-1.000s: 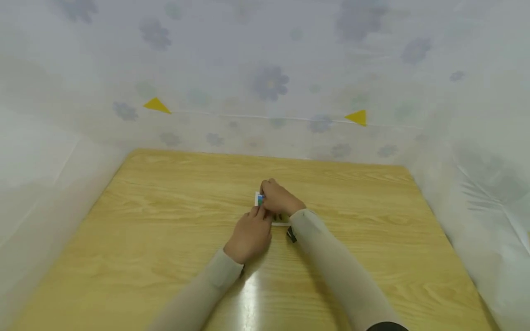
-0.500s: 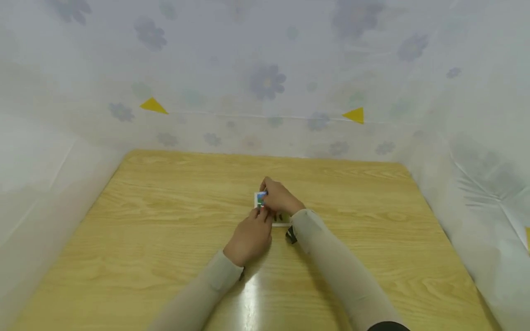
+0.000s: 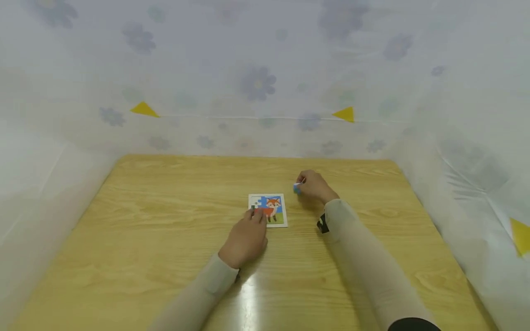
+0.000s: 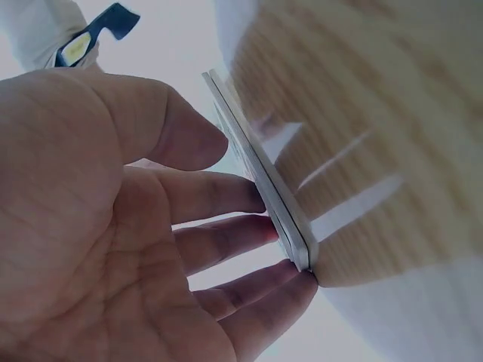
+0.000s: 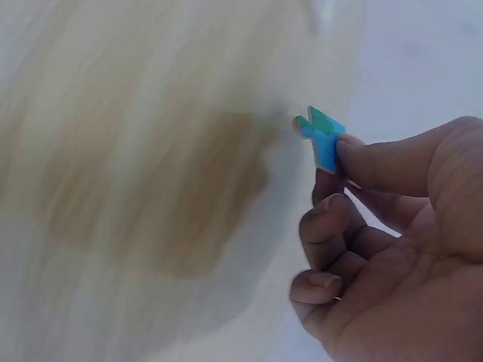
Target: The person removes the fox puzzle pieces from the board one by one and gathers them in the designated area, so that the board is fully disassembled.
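A square jigsaw puzzle [image 3: 278, 216] with a white frame and a fox picture lies on the wooden table. Part of its upper left shows white backing, without picture. My left hand [image 3: 247, 239] rests its fingertips on the puzzle's lower left; the left wrist view shows the fingers [image 4: 226, 234] extended against the board's edge [image 4: 283, 204], thumb apart from it. Right of the puzzle, my right hand [image 3: 315, 186] pinches a blue and green puzzle piece [image 5: 326, 143] between thumb and forefinger, above the table. The picture under my left fingers is hidden.
The wooden table [image 3: 165, 197] reaches back to a pale flowered curtain [image 3: 232, 59], which also hangs along both sides. Yellow triangles [image 3: 344, 114] mark the curtain. A dark strap [image 3: 322, 224] hangs at my right cuff.
My right hand has lifted the blue and green piece off the puzzle's upper left and moved right with it. The puzzle is now uncovered there. My left hand stays on the puzzle.
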Available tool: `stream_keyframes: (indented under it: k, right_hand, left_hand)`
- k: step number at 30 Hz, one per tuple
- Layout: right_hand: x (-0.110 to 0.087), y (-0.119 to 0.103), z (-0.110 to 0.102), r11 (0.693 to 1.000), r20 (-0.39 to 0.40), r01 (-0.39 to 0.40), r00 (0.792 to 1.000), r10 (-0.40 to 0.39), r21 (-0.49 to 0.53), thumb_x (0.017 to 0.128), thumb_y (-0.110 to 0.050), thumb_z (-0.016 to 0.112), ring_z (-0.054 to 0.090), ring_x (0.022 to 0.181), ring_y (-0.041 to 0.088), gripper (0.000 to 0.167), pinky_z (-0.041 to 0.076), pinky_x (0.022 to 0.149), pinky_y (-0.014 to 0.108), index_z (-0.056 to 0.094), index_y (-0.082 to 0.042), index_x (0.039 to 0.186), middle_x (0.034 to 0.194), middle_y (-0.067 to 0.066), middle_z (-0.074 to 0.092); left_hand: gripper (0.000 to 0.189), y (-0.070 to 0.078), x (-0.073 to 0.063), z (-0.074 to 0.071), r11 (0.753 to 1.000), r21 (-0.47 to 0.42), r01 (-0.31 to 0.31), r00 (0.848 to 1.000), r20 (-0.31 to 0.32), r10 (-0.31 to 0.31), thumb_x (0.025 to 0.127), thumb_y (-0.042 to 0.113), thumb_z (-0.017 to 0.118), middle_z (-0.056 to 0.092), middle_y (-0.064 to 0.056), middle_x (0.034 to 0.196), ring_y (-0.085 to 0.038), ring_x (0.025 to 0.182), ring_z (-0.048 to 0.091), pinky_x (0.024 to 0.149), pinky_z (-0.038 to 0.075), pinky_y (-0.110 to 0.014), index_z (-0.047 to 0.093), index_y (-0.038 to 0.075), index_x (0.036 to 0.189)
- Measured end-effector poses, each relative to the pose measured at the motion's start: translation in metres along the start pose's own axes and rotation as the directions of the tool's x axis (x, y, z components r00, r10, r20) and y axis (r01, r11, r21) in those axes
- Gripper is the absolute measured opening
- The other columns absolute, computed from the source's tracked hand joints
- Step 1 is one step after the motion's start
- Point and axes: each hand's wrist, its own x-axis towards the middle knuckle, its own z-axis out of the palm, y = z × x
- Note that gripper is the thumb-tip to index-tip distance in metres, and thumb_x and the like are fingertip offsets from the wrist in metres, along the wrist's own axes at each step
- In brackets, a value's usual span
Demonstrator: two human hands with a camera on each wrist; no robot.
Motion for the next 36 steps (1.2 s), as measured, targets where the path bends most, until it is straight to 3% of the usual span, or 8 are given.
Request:
stream_keyframes:
  k: [8, 13, 18, 27, 36]
  right_hand:
    - [0.002, 0.023, 0.002, 0.997, -0.05, -0.001, 0.999, -0.002, -0.073, 0.103, -0.009, 0.061, 0.062, 0.092, 0.032, 0.008, 0.053, 0.08, 0.044, 0.062, -0.002, 0.108, 0.108, 0.018, 0.065]
    - [0.004, 0.024, 0.004, 0.985, -0.076, -0.017, 0.997, 0.004, -0.17, 0.102, -0.011, 0.064, 0.057, 0.09, 0.031, 0.006, 0.05, 0.077, 0.045, 0.063, -0.005, 0.105, 0.109, 0.016, 0.058]
    - [0.002, 0.019, 0.002, 0.972, -0.082, -0.009, 0.997, -0.011, -0.234, 0.102, -0.012, 0.064, 0.055, 0.094, 0.031, 0.007, 0.049, 0.082, 0.05, 0.063, -0.005, 0.105, 0.107, 0.015, 0.058]
    - [0.0, -0.006, 0.017, 0.979, -0.063, 0.123, 0.989, -0.135, -0.161, 0.104, -0.01, 0.055, 0.055, 0.092, 0.03, 0.009, 0.049, 0.079, 0.046, 0.062, -0.006, 0.108, 0.105, 0.013, 0.058]
    - [0.0, -0.038, 0.046, 0.959, 0.1, 0.272, 0.959, -0.264, -0.073, 0.102, -0.01, 0.065, 0.063, 0.081, 0.021, 0.014, 0.054, 0.072, 0.04, 0.066, -0.008, 0.115, 0.1, 0.008, 0.063]
  left_hand:
    - [0.048, -0.003, -0.003, 0.0, 1.0, -0.03, -0.003, 1.0, -0.009, 0.002, 0.1, 0.021, 0.059, 0.057, -0.019, 0.144, -0.04, 0.133, 0.051, 0.111, 0.047, -0.043, 0.06, -0.006, 0.139]
    - [0.048, -0.002, -0.004, -0.002, 0.999, -0.029, -0.024, 0.999, -0.037, 0.023, 0.098, 0.019, 0.06, 0.058, -0.019, 0.143, -0.04, 0.132, 0.052, 0.113, 0.045, -0.043, 0.06, -0.007, 0.138]
    - [0.049, -0.001, -0.005, -0.005, 0.999, 0.002, -0.034, 0.998, -0.044, 0.034, 0.099, 0.02, 0.06, 0.057, -0.02, 0.145, -0.039, 0.134, 0.052, 0.114, 0.044, -0.042, 0.059, -0.007, 0.139]
    - [0.05, -0.001, -0.003, -0.004, 0.999, 0.026, -0.039, 0.999, -0.023, 0.04, 0.1, 0.024, 0.06, 0.057, -0.019, 0.146, -0.038, 0.133, 0.052, 0.112, 0.045, -0.041, 0.06, -0.006, 0.139]
    - [0.051, -0.002, -0.004, -0.005, 0.997, 0.065, -0.051, 0.998, -0.044, 0.054, 0.099, 0.025, 0.062, 0.057, -0.02, 0.146, -0.038, 0.134, 0.053, 0.114, 0.044, -0.04, 0.06, -0.006, 0.139]
